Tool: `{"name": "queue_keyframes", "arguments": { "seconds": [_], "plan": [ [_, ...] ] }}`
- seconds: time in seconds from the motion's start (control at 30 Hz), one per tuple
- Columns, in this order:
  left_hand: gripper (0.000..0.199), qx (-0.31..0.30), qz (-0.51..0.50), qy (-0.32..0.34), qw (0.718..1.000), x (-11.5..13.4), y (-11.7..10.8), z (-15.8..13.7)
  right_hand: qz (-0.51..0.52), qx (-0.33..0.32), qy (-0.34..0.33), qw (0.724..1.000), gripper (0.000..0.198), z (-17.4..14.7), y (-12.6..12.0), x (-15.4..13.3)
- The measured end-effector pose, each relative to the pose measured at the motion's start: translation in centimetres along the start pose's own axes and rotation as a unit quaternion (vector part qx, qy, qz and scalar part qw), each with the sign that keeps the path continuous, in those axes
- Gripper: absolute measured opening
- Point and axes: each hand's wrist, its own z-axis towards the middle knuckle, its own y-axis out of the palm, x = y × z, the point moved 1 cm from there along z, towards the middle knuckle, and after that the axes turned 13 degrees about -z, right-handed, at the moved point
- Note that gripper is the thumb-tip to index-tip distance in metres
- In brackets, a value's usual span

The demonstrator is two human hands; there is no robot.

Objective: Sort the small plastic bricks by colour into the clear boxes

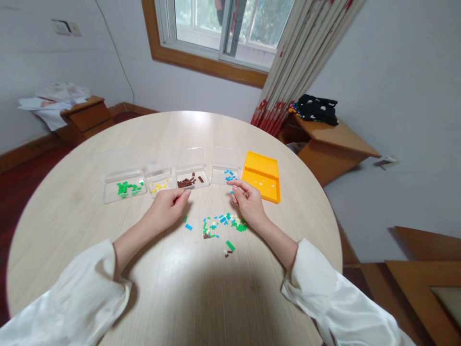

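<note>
My left hand (168, 207) is closed, thumb against the bent fingers, in front of the clear box (208, 185) of brown bricks (186, 182). Whatever its fingertips pinch is too small to make out. My right hand (250, 204) has its fingers curled together, with a small blue brick (232, 192) showing at the fingertips. That hand is in front of the clear box (215, 181) of blue bricks (230, 176). Between and below my hands lies a loose scatter of small green, blue, cream and brown bricks (223, 220). A longer green brick (230, 246) lies nearer me.
At the left, clear boxes hold green bricks (126, 188) and yellow bricks (158, 186). An open orange box (276, 192) with a few pale pieces stands right of the row. Everything rests on a round wooden table (173, 298). Beyond it are a curtain (288, 62) and low wooden furniture (331, 139).
</note>
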Motion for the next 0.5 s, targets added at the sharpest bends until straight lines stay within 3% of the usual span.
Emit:
{"name": "queue_keyframes", "arguments": {
  "seconds": [0.27, 0.5],
  "plan": [
    [0.039, -0.003, -0.016, 0.009, 1.0, -0.05, 0.09, -0.08, -0.004, -0.019, -0.002, 1.0, 0.034, 0.12, 0.13, 0.1],
    [0.018, 0.038, -0.057, 0.001, 0.998, -0.14, -0.07, -0.04, -0.001, 0.025, -0.003, 1.0, 0.034, 0.57, -0.26, 0.9]
  ]
}}
